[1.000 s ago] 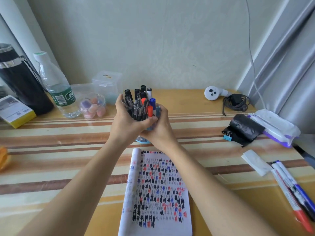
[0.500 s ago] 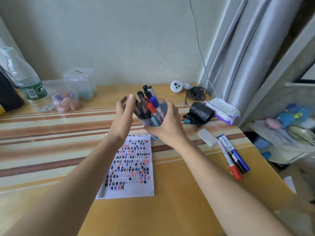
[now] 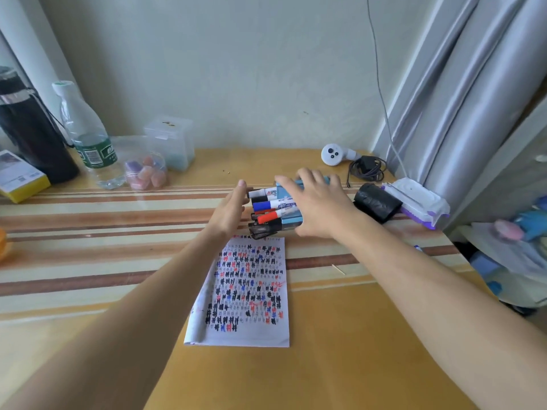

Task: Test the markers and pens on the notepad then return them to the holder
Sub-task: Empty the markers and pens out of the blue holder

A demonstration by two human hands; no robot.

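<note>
The head camera, the only view, shows one holder (image 3: 291,221), pale blue, held on its side just above the far edge of the notepad (image 3: 251,291), with its mouth turned to the left. The right hand (image 3: 319,208) grips it from above: four fingers spread across the top and the thumb hooked under the near side. The markers and pens (image 3: 268,207) stick out of the mouth in a bundle. One blue cap, one red cap and two black marker caps can be counted, and below them is a dark cluster of thinner pens whose number cannot be told.

The left hand (image 3: 229,211) stands flat and upright at the cap ends, fingers straight and pressed together, palm facing the bundle. Whether it touches the caps cannot be told.

There is one notepad, lying open on the striped table (image 3: 88,232) and covered in black, blue and red hash marks.

Along the back left stand one black flask (image 3: 29,134), one water bottle (image 3: 88,134), one yellow box (image 3: 20,179), one small jar of pink and purple pieces (image 3: 145,173) and one clear plastic box (image 3: 170,143). To the right lie one white controller (image 3: 333,154), one black coiled cable (image 3: 367,170), one black roll (image 3: 377,202) and one pack of wipes (image 3: 414,202).
</note>
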